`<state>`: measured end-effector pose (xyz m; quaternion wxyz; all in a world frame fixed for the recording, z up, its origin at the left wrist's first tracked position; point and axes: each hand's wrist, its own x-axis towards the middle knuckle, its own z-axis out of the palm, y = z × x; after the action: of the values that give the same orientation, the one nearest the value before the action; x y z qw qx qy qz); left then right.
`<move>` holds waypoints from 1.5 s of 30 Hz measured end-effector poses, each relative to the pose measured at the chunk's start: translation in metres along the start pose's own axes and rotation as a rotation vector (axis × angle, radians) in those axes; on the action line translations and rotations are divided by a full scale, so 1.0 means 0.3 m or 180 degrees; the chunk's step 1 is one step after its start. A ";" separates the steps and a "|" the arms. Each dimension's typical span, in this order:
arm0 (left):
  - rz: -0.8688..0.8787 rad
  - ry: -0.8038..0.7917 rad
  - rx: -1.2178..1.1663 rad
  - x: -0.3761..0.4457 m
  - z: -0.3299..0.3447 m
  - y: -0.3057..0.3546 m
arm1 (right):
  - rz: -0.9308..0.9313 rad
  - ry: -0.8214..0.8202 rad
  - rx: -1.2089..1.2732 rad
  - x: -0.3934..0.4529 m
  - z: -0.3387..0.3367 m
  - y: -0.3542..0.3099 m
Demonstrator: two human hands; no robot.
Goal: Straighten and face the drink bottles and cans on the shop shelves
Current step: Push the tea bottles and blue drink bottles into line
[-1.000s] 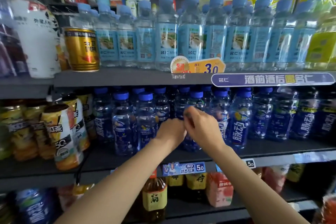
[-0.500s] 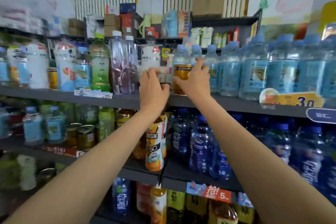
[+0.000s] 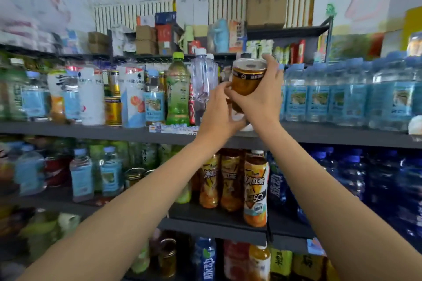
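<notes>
Both hands held a gold drink can (image 3: pixel 248 80) raised above the front edge of the upper shelf (image 3: pixel 96 131). The right hand (image 3: pixel 262 98) curled its fingers round the can; the left hand (image 3: pixel 218 112) pinched its lower side.

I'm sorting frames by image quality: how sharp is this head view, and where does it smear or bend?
Head view: the gold can and both hands, left hand and right hand, are fairly sharp; the left shelf bottles and lower left corner smear with motion blur; the shelf edge bows from wide-angle distortion; lighting is even, with soft glare on the can top.
</notes>
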<state>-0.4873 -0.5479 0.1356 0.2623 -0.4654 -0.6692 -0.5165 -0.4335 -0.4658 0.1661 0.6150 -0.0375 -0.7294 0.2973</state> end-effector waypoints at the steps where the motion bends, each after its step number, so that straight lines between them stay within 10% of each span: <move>1: 0.0053 0.0135 -0.0107 -0.009 -0.048 -0.021 | -0.0048 0.0031 0.0101 -0.013 0.045 -0.045; 20: -0.0478 0.1212 0.0004 0.036 -0.666 -0.409 | 0.0034 -0.1506 0.1517 -0.050 0.656 -0.314; 40: 0.0006 0.0173 0.1218 0.294 -1.036 -0.838 | 0.0005 -0.1018 -0.1520 0.110 1.167 -0.673; 45: 0.0911 0.0252 0.2027 0.246 -1.090 -0.926 | -0.0088 -0.1156 -0.1942 0.131 1.211 -0.654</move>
<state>-0.8098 -0.8370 0.1803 0.4897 -0.4289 -0.7141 -0.2575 -0.7159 -0.7510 0.2703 0.4397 -0.1561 -0.8825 0.0592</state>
